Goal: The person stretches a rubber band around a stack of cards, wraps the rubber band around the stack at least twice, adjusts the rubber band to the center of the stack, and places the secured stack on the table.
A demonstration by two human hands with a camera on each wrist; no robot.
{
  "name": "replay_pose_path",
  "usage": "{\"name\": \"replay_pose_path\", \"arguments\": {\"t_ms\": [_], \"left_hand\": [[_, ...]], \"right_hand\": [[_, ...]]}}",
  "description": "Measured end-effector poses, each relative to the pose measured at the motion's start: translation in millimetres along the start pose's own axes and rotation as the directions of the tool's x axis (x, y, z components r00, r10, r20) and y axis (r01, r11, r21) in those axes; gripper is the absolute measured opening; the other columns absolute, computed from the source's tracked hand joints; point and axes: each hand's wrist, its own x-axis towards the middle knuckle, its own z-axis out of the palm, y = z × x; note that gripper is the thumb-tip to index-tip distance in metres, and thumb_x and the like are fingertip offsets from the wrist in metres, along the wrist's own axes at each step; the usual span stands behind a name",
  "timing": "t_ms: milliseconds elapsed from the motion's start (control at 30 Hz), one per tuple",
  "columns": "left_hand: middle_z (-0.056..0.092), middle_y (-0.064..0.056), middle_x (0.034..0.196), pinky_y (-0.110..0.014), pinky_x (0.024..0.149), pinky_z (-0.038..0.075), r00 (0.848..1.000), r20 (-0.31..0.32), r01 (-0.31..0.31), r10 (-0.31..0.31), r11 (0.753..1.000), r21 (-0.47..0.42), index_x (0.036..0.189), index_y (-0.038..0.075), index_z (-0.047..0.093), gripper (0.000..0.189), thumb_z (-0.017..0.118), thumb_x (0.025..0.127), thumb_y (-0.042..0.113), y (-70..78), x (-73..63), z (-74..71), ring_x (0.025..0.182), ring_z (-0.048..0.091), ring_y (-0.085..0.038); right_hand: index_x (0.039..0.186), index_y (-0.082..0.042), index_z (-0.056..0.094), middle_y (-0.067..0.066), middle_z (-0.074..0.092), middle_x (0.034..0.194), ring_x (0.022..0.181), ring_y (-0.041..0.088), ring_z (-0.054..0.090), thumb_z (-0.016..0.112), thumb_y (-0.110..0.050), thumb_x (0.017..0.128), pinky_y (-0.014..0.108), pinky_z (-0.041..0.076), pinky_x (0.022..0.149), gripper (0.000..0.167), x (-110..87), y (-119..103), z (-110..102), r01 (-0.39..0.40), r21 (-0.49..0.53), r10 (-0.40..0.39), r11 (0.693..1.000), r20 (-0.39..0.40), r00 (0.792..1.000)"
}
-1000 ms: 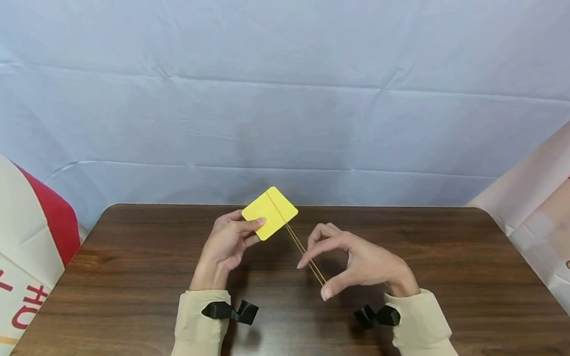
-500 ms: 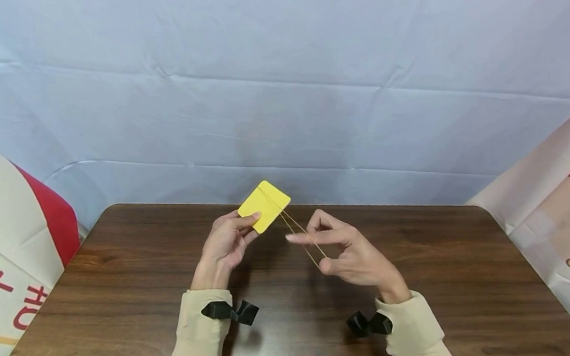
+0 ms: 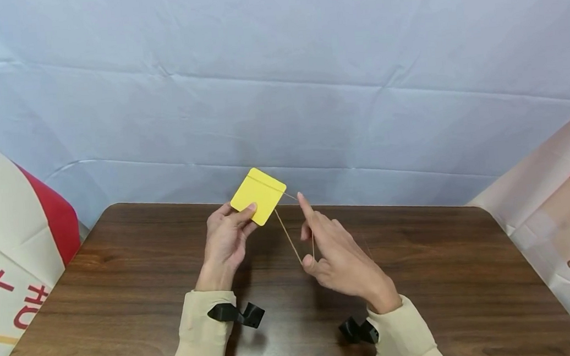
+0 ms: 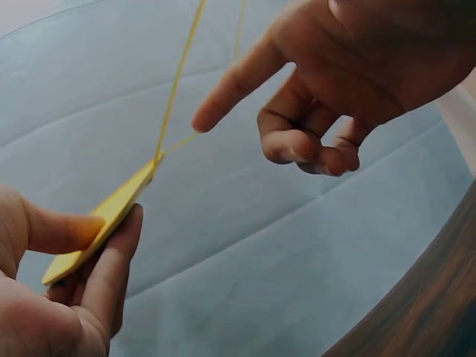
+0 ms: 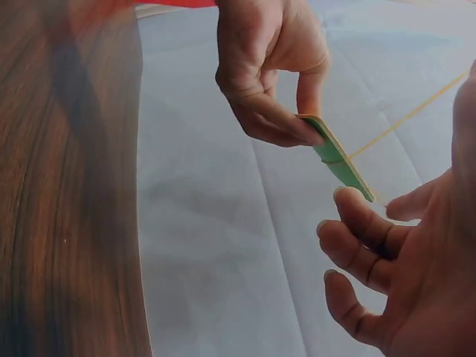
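My left hand (image 3: 223, 237) pinches a thin yellow square card stack (image 3: 261, 193) between thumb and fingers, tilted above the table. In the right wrist view its underside is green (image 5: 345, 174). A thin yellow rubber band (image 3: 288, 236) runs across the stack's upper part and stretches off toward my right hand (image 3: 337, 251). That hand spreads the loop, with the index finger extended at one side and the thumb at the other. Its remaining fingers are bent. In the left wrist view the band (image 4: 175, 89) leaves the stack's far edge in a taut line.
Beneath both hands lies a dark wood table (image 3: 446, 277) with rounded far corners. A pale blue-white cloth (image 3: 279, 90) hangs behind it. Printed banners stand left (image 3: 10, 230) and right (image 3: 556, 225). Black wrist mounts (image 3: 237, 313) sit on both sleeves.
The right hand has turned and moved up and left, its index finger now pointing away. The band's strands, close together before, are spread wide. The left hand has raised and turned the card stack slightly.
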Motion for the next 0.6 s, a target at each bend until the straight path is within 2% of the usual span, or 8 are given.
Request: {"name": "replay_pose_path", "arguments": {"t_ms": [167, 267, 400, 600], "left_hand": [[0.068, -0.013, 0.105, -0.03, 0.075, 0.06, 0.994, 0.055, -0.092, 0.091, 0.996, 0.011, 0.126, -0.011, 0.053, 0.035, 0.063, 0.093, -0.012, -0.8, -2.1, 1.2, 0.092, 0.072, -0.019], [0.071, -0.012, 0.103, -0.031, 0.074, 0.061, 0.983, 0.114, -0.149, 0.147, 0.989, 0.016, 0.124, -0.01, 0.054, 0.034, 0.064, 0.091, -0.013, -0.3, -2.3, -1.2, 0.091, 0.073, -0.02], [0.072, -0.011, 0.103, -0.033, 0.074, 0.061, 0.948, 0.212, -0.247, 0.236, 0.969, 0.024, 0.122, -0.008, 0.057, 0.033, 0.064, 0.09, -0.015, 0.3, -1.8, -6.1, 0.09, 0.073, -0.02], [0.071, -0.01, 0.108, -0.034, 0.077, 0.061, 0.885, 0.31, -0.366, 0.348, 0.931, 0.0, 0.111, 0.004, 0.063, 0.033, 0.06, 0.088, -0.021, 0.4, -1.2, -10.0, 0.097, 0.072, -0.02]], "right_hand": [[0.164, -0.016, 0.014, -0.002, 0.048, 0.096, 0.079, 0.009, 0.043, 0.009, -0.072, 0.095, 0.033, 0.036, 0.075, 0.089, -1.4, 0, -3, -0.025, 0.136, 0.019, 0.99, 0.041, 0.999], [0.162, -0.015, 0.022, -0.003, 0.046, 0.096, 0.076, 0.009, 0.043, 0.01, -0.07, 0.096, 0.027, 0.039, 0.064, 0.087, -0.7, 1, -7, -0.022, 0.264, 0.004, 0.964, 0.069, 0.998], [0.159, -0.01, 0.031, -0.002, 0.047, 0.096, 0.07, 0.01, 0.04, 0.015, -0.068, 0.098, 0.024, 0.037, 0.056, 0.086, 1.0, 4, -11, 0.009, 0.361, -0.034, 0.933, 0.062, 0.997], [0.156, -0.011, 0.04, -0.003, 0.048, 0.095, 0.076, 0.013, 0.045, 0.023, -0.07, 0.098, 0.029, 0.038, 0.061, 0.085, 1.3, 6, -13, 0.041, 0.351, -0.053, 0.935, 0.023, 0.998]]}}
